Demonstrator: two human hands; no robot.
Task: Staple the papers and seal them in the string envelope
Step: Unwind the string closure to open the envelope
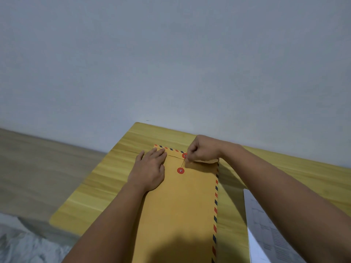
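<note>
The right hand (204, 149) was curled into a loose fist, its fingertips pinching the thin string (183, 163) at the upper red button (184, 155); the left hand (150, 168) lay flat with fingers straight and together, pressing down the string envelope (182, 205) just beside the lower red button (180, 170); the string ran taut between the two buttons; under the right hand the flap (206, 161) stood slightly raised at its right corner; the envelope, a long kraft-brown paper rectangle with a matte surface and a red-and-blue striped border, extended from both hands back toward the person; to the right of the right forearm lay printed white papers (266, 224), flat, thin and outside the envelope, whether stapled could not be told; beneath everything was a yellow wood-grain table (106, 179), smooth and faintly glossy; beyond the hands rose a plain pale wall; left of the left arm, floor and crumpled grey cloth (22, 243); judged risks: the fine string could slip from the pinch and tangle or go slack, and a sharp pull could tear a paper button from the kraft sheet, should the left hand relax its pressure
</note>
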